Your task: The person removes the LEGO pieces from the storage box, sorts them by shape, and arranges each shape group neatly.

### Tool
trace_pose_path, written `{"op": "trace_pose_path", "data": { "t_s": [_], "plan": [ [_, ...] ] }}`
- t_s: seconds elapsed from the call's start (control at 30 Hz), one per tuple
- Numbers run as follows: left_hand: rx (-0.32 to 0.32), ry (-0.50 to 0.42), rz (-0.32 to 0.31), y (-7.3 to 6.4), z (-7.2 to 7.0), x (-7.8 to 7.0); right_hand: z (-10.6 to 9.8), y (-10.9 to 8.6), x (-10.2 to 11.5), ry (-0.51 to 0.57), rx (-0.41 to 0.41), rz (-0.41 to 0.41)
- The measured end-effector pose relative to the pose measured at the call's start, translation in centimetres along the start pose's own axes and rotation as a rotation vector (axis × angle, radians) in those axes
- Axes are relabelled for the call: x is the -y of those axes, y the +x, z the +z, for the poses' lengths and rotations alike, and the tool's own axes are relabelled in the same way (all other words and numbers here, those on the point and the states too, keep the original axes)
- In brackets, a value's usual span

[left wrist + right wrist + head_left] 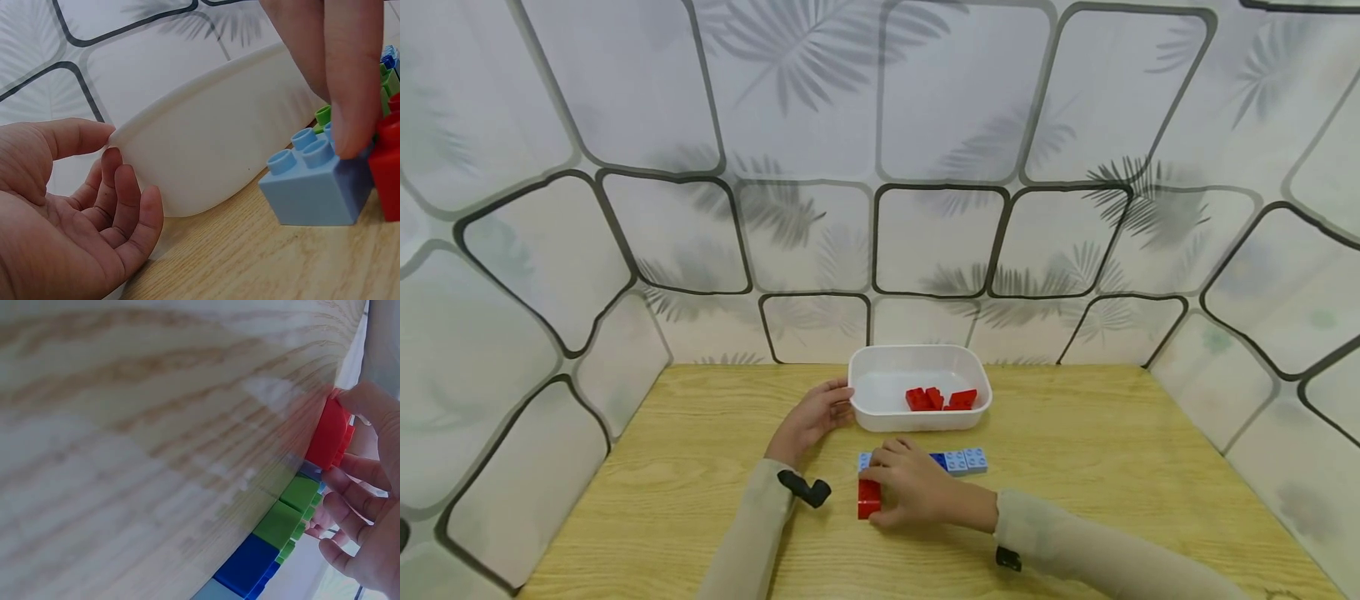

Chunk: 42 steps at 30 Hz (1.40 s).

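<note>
Right hand (913,490) pinches red block (869,502) at left end of block row (958,461), toward front edge of surface (655,508); left hand (811,421) loosely touches tray (917,422). Apparent step: alignment; next likely requires square release.

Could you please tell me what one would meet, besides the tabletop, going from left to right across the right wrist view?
Cut-off light blue block, dark blue block, green block, second green block, partly hidden light blue block, red block, right hand.
</note>
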<state>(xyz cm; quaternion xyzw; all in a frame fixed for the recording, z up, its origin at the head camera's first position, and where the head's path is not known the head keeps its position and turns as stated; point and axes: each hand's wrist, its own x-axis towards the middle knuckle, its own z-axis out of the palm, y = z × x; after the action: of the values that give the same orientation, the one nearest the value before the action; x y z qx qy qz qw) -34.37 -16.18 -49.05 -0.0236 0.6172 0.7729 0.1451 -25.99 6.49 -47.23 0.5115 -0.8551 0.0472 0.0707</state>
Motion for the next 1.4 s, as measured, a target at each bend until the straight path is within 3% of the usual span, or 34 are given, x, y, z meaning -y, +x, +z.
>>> {"op": "trace_pose_path", "data": {
  "t_s": [0.63,0.77,1.07,1.23,1.4],
  "plan": [
    [-0.001,-0.009,-0.01,-0.2,0.1,-0.2,-2.9,0.6,-1.6,0.013,-0.174,-0.063],
    [-0.008,-0.004,-0.009,-0.3,0.2,-0.2,-3.9,0.9,-2.8,0.032,-0.175,-0.019],
    [-0.022,-0.008,-0.008,0.0,0.2,-0.1,-6.4,2.0,-6.9,0.072,-0.325,0.019],
    [-0.011,-0.017,-0.01,-0.1,0.2,-0.1,-7.3,2.4,-9.6,0.084,-0.305,0.062],
    [-0.011,-0.015,-0.01,-0.1,0.3,-0.1,-7.2,2.6,-11.4,0.13,-0.201,0.147]
  ]
}}
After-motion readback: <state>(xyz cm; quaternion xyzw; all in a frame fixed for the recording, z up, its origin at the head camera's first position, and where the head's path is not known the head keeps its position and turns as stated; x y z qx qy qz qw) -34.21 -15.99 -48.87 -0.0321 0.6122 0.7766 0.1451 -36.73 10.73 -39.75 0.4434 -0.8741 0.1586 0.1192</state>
